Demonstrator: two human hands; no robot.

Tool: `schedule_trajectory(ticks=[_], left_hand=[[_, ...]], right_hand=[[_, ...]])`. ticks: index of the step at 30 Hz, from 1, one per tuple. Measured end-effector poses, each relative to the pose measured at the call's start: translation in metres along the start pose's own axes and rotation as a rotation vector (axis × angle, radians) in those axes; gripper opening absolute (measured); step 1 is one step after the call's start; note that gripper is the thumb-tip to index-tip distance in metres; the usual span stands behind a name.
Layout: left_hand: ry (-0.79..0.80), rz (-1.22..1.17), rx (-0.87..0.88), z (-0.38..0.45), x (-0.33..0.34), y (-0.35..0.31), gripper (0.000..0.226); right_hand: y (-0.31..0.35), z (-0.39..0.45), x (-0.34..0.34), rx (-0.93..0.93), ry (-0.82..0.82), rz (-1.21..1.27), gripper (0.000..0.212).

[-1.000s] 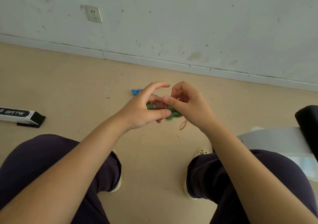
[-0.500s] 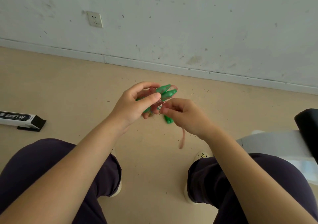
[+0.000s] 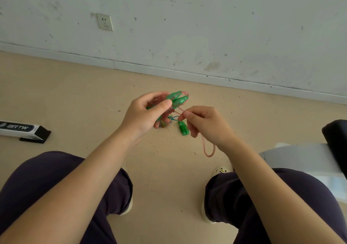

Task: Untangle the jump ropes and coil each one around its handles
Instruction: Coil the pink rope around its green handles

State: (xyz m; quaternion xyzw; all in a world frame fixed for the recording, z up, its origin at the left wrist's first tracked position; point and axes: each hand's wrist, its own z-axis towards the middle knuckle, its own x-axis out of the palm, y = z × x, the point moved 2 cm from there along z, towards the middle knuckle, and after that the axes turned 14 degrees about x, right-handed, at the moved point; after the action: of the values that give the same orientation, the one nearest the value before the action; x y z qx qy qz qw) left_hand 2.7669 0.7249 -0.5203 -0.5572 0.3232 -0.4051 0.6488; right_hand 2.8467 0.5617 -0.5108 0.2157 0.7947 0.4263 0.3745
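Observation:
My left hand [image 3: 144,115] grips a pair of green jump-rope handles [image 3: 177,99] held side by side, with pink rope coiled around them. My right hand [image 3: 204,124] pinches the loose pink rope [image 3: 207,150] just right of the handles; a loop of it hangs down below that hand. On the floor between my hands lies another green handle [image 3: 183,128] with a bit of blue rope [image 3: 174,117] and a small tangle, mostly hidden behind my left fingers.
I sit over a beige floor [image 3: 75,97] with my knees at the bottom. A black-and-white box [image 3: 22,130] lies at the left. A grey-white object [image 3: 300,157] and a black one [image 3: 336,138] stand at the right. The wall has a socket [image 3: 105,22].
My left hand tilted the green handles up and away. My right hand came off the handles, moved down and right, and drew out a longer loop of pink rope.

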Motion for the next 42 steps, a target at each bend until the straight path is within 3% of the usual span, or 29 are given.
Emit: schedule_trajectory(ticks=[7,12,17,20,25,33,42], left_hand=[[-0.063,0.019,0.032,-0.001,0.001,0.000,0.023],[-0.119,0.069,0.025,0.000,-0.001,0.004,0.021],[-0.135,0.038,-0.032,0.002,-0.003,0.005,0.015],[-0.115,0.002,-0.064,0.001,-0.004,0.001,0.012],[-0.012,-0.005,-0.095,-0.002,0.001,-0.004,0.015],[-0.098,0.013,-0.042,-0.002,0.004,0.006,0.020],[-0.050,0.168,0.004,0.000,0.004,0.009,0.023]], right_hand=[[0.004,-0.003,0.010,0.017,0.077,-0.085,0.028],[0.010,-0.007,0.014,-0.067,0.006,-0.271,0.029],[0.009,-0.008,0.014,-0.058,-0.005,-0.272,0.018],[0.006,-0.005,0.007,-0.065,-0.095,-0.270,0.011],[0.003,-0.001,-0.004,-0.074,-0.247,-0.273,0.021],[0.007,-0.006,0.016,-0.063,-0.009,-0.342,0.010],[0.014,-0.015,0.008,-0.251,-0.082,-0.341,0.030]])
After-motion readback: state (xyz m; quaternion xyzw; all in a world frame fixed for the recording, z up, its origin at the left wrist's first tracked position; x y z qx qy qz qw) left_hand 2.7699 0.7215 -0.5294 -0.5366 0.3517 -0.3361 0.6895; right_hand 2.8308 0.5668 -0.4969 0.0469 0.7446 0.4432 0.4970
